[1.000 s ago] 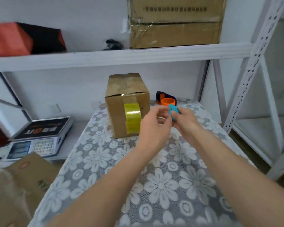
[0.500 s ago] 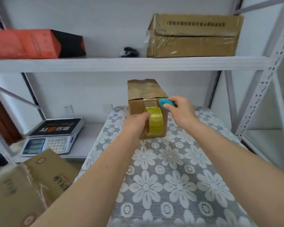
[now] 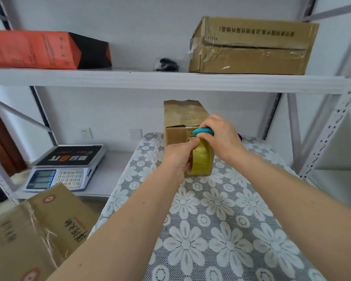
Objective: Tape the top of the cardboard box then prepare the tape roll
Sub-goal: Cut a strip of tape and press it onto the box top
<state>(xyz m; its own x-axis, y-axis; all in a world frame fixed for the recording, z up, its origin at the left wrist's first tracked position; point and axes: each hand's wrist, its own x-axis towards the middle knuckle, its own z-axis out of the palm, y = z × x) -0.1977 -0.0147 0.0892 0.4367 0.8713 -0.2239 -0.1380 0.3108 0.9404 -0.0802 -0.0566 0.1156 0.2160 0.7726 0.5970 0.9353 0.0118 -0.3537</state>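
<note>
The cardboard box (image 3: pixel 182 120) stands upright at the far middle of the flowered surface (image 3: pixel 221 220), at about twelve o'clock from me, its long axis running away from me toward the wall. Its top flaps look closed, with a glossy strip already along them, though I cannot tell how well that strip is stuck down. My left hand (image 3: pixel 179 157) is wrapped around the yellow tape roll (image 3: pixel 203 159), fingers curled on its near edge, and holds it against the box's near face. The roll stands on edge, its hole facing nine and three o'clock, so the band would unwind up and over the top along the box's long axis. My right hand (image 3: pixel 221 134) sits just above the roll, at about one o'clock from it, its grip clamped around a small teal cutter (image 3: pixel 203 131) that points toward nine o'clock, touching the box's upper front edge. Both hands are equally close to the box; the right is nearer the top seam. I judge that the tape is about to be cut here, so the cutter's line across the band matters most. A digital scale (image 3: pixel 67 167) sits at nine o'clock on a lower shelf, well apart.
</note>
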